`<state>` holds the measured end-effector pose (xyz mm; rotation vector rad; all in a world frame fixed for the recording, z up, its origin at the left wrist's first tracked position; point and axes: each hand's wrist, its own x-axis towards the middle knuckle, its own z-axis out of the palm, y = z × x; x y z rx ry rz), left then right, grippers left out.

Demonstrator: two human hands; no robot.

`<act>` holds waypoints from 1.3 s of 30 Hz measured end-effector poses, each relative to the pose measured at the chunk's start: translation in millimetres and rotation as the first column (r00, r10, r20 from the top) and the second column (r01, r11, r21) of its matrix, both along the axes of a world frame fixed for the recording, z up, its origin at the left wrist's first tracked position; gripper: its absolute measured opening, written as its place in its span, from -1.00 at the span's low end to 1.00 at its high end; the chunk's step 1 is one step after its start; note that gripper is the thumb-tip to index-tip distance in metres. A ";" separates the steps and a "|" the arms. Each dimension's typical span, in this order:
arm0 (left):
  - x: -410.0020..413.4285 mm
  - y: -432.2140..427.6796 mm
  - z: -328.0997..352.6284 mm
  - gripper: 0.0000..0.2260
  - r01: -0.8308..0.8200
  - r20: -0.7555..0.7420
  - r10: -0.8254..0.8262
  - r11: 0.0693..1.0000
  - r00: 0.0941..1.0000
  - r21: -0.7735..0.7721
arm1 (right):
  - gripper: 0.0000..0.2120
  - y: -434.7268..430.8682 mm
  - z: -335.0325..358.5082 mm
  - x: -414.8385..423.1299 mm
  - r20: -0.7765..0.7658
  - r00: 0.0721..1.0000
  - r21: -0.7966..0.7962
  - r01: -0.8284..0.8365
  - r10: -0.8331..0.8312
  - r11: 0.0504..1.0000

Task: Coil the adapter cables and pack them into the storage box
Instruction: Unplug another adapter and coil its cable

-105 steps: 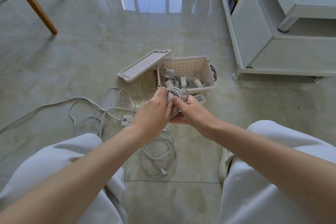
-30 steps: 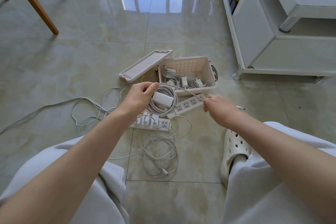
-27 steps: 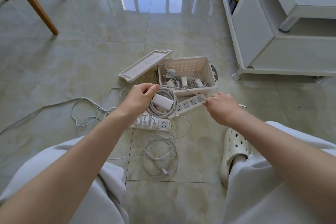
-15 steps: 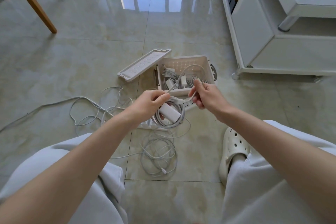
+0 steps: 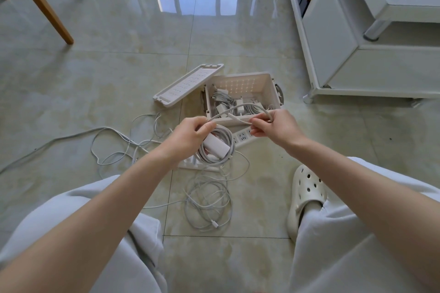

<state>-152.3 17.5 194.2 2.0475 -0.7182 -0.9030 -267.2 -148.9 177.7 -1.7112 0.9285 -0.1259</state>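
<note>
My left hand [image 5: 188, 137] grips a white adapter [image 5: 216, 146] with its cable coiled in loops [image 5: 217, 157] hanging below the fingers. My right hand [image 5: 277, 127] pinches the free end of that cable [image 5: 240, 108], which arcs between the two hands just above the box's near wall. The cream storage box [image 5: 269, 89] stands open on the floor behind the hands, with several coiled adapters inside. Its lid [image 5: 189, 85] leans against the box's left side.
Loose white cables lie on the tiles: a pile [image 5: 209, 202] between my knees and a long tangle [image 5: 119, 143] to the left. Two white power strips [image 5: 241, 137] lie under the hands. A white cabinet [image 5: 357, 38] stands right, wooden legs [image 5: 40, 2] far left.
My right hand let the cable end slide, then swung it up and left towards my left hand, forming a fresh loop over the box. The coil in my left hand grew.
</note>
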 end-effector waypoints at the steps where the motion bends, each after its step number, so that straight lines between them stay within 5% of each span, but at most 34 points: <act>1: 0.1 -0.4 0.3 -0.71 -0.007 -0.023 0.007 1.000 1.000 -0.007 | -0.93 -0.6 -0.2 -1.0 -0.028 1.000 -0.046 -0.013 0.012 0.999; 8: -4.8 -3.7 7.2 -0.77 -0.080 -0.265 0.056 0.993 0.963 -0.083 | -0.82 4.4 2.1 0.8 -0.017 0.997 0.283 -0.069 0.077 0.957; 16: -6.0 -4.5 13.3 -0.79 -0.166 -0.460 0.087 0.977 0.884 -0.134 | -0.97 -0.5 2.2 0.2 -0.043 0.992 0.303 -0.104 0.123 0.947; 28: -4.5 -5.3 20.7 -0.79 -0.321 -0.640 0.157 0.936 0.752 -0.147 | -0.84 -0.9 8.8 -0.6 0.038 0.961 0.451 -0.262 0.275 0.853; 35: -8.8 -4.5 26.2 -0.78 -0.248 -0.734 0.048 0.954 0.677 -0.166 | -0.82 6.5 8.0 -1.9 0.146 0.969 0.754 -0.238 0.198 0.612; 39: -10.8 -5.2 22.9 -0.80 -0.220 -0.617 0.074 0.962 0.783 -0.163 | -0.83 17.7 16.1 -3.2 0.152 0.964 0.822 -0.246 0.218 0.514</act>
